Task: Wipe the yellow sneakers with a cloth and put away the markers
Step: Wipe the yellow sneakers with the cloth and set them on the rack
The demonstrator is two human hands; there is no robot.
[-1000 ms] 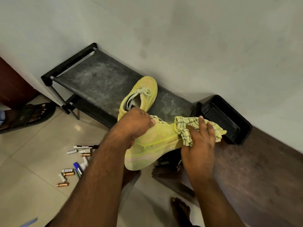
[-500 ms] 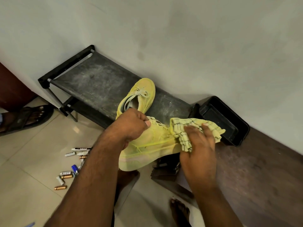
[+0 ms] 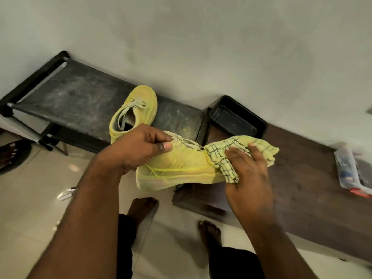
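Note:
My left hand grips a yellow sneaker by its heel and collar and holds it in the air above the floor. My right hand holds a yellow checked cloth against the sneaker's toe end. A second yellow sneaker stands on the black shoe rack behind my left hand. Two white markers lie on the tiled floor, mostly hidden by my left forearm.
An empty black tray sits on the dark wooden bench by the wall. A clear plastic pouch lies at the bench's right end. My bare feet stand below. Another person's sandalled foot is at the left edge.
The view has shifted right and down, so most markers and batteries on the floor have left the frame. My right hand has slid the cloth a little along the toe. My left hand's grip holds.

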